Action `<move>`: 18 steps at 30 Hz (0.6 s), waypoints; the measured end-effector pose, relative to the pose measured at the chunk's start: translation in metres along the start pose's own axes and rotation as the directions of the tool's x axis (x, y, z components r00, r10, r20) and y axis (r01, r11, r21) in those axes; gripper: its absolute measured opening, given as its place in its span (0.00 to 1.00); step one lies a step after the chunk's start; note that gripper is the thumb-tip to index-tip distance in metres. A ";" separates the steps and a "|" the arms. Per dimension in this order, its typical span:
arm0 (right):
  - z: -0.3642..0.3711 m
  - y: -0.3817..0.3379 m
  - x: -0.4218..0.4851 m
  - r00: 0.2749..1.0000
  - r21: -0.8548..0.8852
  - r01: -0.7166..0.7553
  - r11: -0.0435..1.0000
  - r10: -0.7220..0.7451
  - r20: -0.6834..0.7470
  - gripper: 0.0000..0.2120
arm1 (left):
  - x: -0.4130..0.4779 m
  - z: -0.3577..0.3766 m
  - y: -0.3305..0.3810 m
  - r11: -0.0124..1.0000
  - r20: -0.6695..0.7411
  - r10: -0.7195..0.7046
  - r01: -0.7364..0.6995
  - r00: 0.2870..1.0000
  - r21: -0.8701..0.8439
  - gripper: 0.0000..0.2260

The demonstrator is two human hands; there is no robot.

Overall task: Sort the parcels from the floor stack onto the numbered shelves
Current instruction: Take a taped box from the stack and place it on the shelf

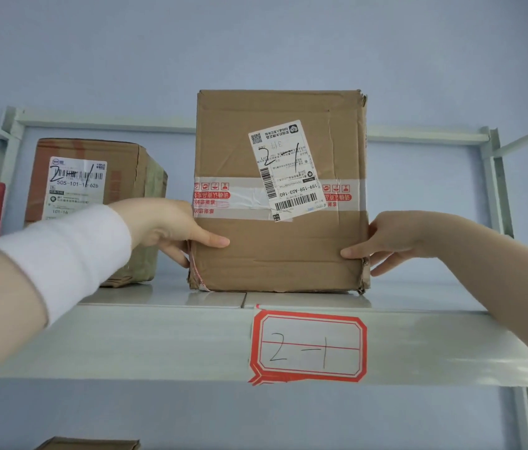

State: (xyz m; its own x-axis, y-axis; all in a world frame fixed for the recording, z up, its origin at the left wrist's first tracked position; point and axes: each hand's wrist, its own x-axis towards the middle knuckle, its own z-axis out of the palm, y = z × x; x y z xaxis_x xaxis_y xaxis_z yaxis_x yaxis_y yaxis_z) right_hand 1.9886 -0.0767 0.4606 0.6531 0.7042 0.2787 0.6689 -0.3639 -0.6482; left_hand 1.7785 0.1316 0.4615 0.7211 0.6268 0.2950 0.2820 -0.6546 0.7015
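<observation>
— Where's the parcel (275, 251) now?
— Upright on the shelf (158, 339), "2-1" scrawled on its label. The shelf tag (309, 347) at its six o'clock reads 2-1 too.
— And the hands?
— The left hand (165, 228) has its grip clamped on the lower left edge, the right hand (389, 241) on the lower right, thumbs on the front. A second box (94, 177) stands at nine o'clock.
</observation>
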 end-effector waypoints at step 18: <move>0.023 0.000 0.051 0.997 0.052 -0.083 0.995 0.083 0.003 0.23 | 0.058 0.004 -0.018 0.999 0.041 -0.050 0.050 0.998 0.008 0.20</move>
State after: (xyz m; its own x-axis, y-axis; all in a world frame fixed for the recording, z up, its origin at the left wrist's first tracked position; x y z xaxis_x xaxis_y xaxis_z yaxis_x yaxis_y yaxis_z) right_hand 2.0139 -0.0264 0.4582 0.7050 0.6736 0.2220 0.5932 -0.3884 -0.7052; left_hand 1.8178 0.1786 0.4635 0.7313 0.6410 0.2330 0.3225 -0.6260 0.7100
